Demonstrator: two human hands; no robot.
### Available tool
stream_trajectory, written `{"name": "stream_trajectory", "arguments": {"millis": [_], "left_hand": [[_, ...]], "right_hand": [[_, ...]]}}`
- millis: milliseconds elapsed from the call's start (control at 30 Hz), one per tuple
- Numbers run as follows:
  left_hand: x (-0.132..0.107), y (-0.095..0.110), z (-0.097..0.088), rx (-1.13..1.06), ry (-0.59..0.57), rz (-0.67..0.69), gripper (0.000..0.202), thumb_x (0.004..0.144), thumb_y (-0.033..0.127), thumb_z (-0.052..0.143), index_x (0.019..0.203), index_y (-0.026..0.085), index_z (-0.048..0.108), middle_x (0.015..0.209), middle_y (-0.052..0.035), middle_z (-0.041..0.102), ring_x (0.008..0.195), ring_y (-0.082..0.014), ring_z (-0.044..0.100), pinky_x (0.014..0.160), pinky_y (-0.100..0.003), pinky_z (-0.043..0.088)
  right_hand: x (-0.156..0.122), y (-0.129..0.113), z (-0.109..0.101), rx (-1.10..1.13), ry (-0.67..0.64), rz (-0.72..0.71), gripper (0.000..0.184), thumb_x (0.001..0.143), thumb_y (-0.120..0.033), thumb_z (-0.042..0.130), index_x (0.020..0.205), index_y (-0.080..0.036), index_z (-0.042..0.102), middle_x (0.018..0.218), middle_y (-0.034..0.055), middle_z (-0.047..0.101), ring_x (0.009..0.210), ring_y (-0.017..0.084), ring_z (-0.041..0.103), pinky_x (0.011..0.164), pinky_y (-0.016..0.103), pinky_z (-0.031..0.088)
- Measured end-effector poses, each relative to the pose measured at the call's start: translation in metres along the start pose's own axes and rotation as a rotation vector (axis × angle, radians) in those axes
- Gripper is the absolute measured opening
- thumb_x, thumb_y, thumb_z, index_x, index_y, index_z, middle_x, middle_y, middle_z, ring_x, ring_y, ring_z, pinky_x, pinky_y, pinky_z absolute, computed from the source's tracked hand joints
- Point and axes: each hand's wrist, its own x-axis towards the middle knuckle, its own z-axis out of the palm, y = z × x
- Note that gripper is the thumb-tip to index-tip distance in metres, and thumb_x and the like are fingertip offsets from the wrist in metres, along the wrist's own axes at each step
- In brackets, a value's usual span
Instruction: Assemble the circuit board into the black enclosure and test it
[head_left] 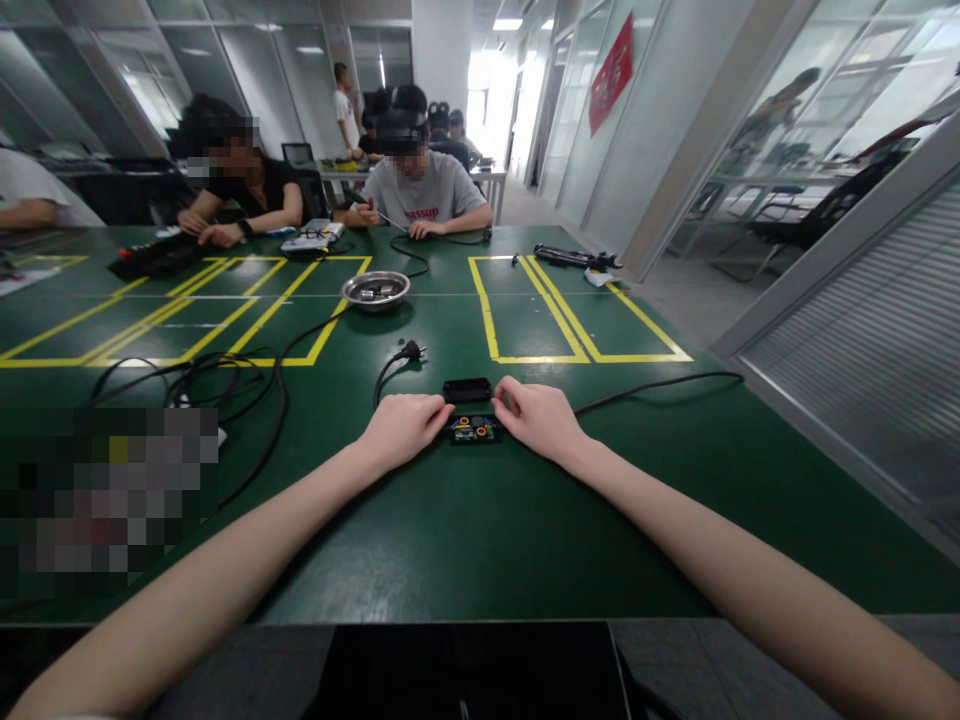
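An opened black power adapter [474, 430] lies on the green table in front of me, its circuit board with copper coils facing up. Just behind it rests its loose black cover [466, 390], hollow side up. My left hand [409, 425] is closed, thumb and fingertips pressed together at the adapter's left end. At the right end my right hand [544, 418] is closed too, index finger and thumb curled. The exact grip of both hands is partly hidden. A black power plug [411, 351] on a cord lies beyond my left hand. Another black cable [660, 383] runs off to the right.
A metal bowl [376, 290] with small metal parts stands farther back. Coiled black cables [225, 380] lie at left, near a blurred-out area. Yellow tape [540, 359] marks the table. A folded black tripod [574, 257] lies back right. Other people [424, 185] sit across the table.
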Motion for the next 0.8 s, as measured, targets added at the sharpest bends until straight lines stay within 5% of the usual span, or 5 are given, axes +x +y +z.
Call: {"name": "stream_trajectory", "arguments": {"millis": [233, 433, 633, 800], "left_hand": [[-0.001, 0.003, 0.002, 0.022, -0.008, -0.042, 0.039, 0.108, 0.037, 0.042, 0.087, 0.018, 0.070, 0.080, -0.0075, 0.075, 0.070, -0.0215, 0.068, 0.062, -0.028, 0.042], [0.001, 0.002, 0.003, -0.019, 0.122, -0.027, 0.030, 0.108, 0.033, 0.043, 0.122, 0.019, 0.065, 0.105, -0.0085, 0.075, 0.093, -0.0236, 0.071, 0.074, -0.031, 0.052], [-0.003, 0.002, 0.001, -0.092, 0.113, 0.126, 0.049, 0.094, 0.060, 0.063, 0.119, 0.018, 0.069, 0.110, -0.0113, 0.069, 0.101, -0.0292, 0.065, 0.089, -0.045, 0.056], [-0.006, -0.002, 0.002, -0.156, 0.129, 0.154, 0.047, 0.085, 0.058, 0.076, 0.112, 0.020, 0.071, 0.107, -0.0091, 0.068, 0.100, -0.0279, 0.065, 0.090, -0.044, 0.056]], "right_hand": [[0.003, 0.003, 0.004, 0.009, 0.073, 0.014, 0.013, 0.094, -0.030, 0.057, 0.095, -0.022, 0.066, 0.063, -0.0009, 0.063, 0.059, 0.018, 0.059, 0.058, 0.027, 0.032], [0.008, 0.019, 0.015, 0.082, 0.175, -0.176, 0.036, 0.094, -0.026, 0.058, 0.127, -0.021, 0.070, 0.107, 0.0106, 0.071, 0.095, 0.025, 0.065, 0.084, 0.038, 0.053], [0.012, 0.031, 0.020, 0.235, 0.122, -0.309, 0.024, 0.098, -0.023, 0.057, 0.105, -0.024, 0.079, 0.112, 0.0099, 0.072, 0.103, 0.025, 0.064, 0.095, 0.046, 0.055], [0.007, 0.032, 0.015, 0.452, 0.103, -0.292, 0.016, 0.094, -0.024, 0.063, 0.097, -0.024, 0.078, 0.112, 0.0084, 0.070, 0.106, 0.024, 0.067, 0.097, 0.045, 0.057]]}}
